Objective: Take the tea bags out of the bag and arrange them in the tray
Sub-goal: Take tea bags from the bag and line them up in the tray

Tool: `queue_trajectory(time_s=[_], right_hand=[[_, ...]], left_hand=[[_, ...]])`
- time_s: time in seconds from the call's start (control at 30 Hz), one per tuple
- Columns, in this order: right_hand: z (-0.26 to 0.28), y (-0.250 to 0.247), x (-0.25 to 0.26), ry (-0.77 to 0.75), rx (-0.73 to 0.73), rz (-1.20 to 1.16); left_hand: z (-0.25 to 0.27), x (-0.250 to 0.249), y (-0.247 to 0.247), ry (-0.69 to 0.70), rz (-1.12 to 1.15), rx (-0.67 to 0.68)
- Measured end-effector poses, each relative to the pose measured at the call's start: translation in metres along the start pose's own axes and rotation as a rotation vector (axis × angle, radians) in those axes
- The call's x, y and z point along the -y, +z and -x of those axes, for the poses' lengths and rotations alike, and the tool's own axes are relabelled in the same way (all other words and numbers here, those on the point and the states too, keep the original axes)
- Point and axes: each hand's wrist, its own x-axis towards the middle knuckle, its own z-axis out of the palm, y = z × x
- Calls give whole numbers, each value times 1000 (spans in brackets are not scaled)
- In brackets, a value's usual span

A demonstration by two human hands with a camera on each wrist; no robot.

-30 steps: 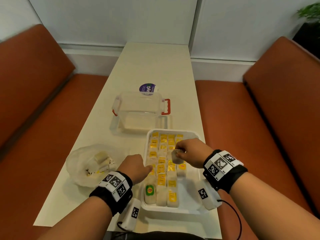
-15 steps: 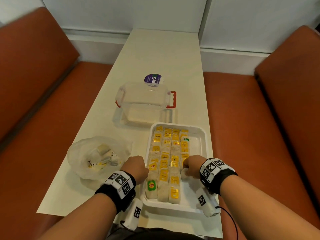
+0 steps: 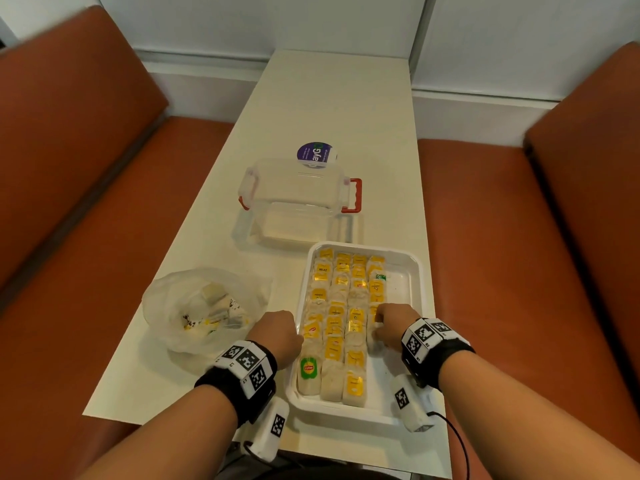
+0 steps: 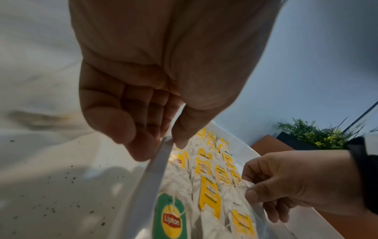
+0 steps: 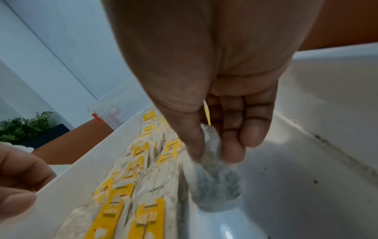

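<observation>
A white tray (image 3: pixel 414 271) holds several rows of tea bags (image 3: pixel 337 323) with yellow tags; one near-left bag has a green Lipton tag (image 3: pixel 308 367). My right hand (image 3: pixel 375 327) pinches a tea bag (image 5: pixel 214 179) between thumb and fingers, its lower end on the tray floor (image 5: pixel 286 194) beside the rightmost row. My left hand (image 3: pixel 294 337) pinches the tray's left rim (image 4: pixel 155 169) between thumb and fingers. A clear plastic bag (image 3: pixel 204 306) with several more tea bags lies left of the tray.
A clear lidded box with red handles (image 3: pixel 298 199) stands behind the tray, a round purple sticker (image 3: pixel 315 154) beyond it. Orange benches (image 3: pixel 104 237) flank the narrow white table (image 3: pixel 329 98). Dark tea specks dot the table (image 4: pixel 61 202). A potted plant (image 4: pixel 310 134) stands off to the side.
My right hand has carried the tea bag toward me along the tray's right side and lowered it. My left hand has stayed at the left rim.
</observation>
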Motion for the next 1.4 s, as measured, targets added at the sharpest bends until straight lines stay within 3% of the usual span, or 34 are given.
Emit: queue_trajectory(time_s=[0.1, 0.27, 0.43, 0.57, 0.67, 0.73, 0.83, 1.0, 1.1, 1.23, 1.4], right_hand=[[-1, -2, 0, 6, -53, -10], [4, -37, 7, -63, -258, -123], [20, -60, 46, -198, -366, -217], [32, -55, 97, -333, -367, -252], [36, -43, 134, -369, -333, -270], [37, -33, 153, -365, -295, -280], [36, -16, 185, -333, -214, -292], [34, 7, 217, -274, -121, -244], [34, 16, 223, -240, -106, -237], [38, 21, 225, -196, -137, -276], [42, 18, 225, -157, -219, -374]], left_hand=[[5, 1, -3, 14, -13, 3], [28, -6, -28, 85, 74, -38], [48, 16, -87, 134, 341, -222], [47, 77, -124, -1, 294, -423], [42, 125, -122, -113, 255, -508], [38, 141, -110, -85, 184, -471], [28, 151, -92, 85, 17, -344], [13, 158, -66, 337, -409, -30], [5, 166, -61, 343, -425, 46], [-13, 159, -67, 329, -221, -22], [-34, 146, -65, 300, -362, 51]])
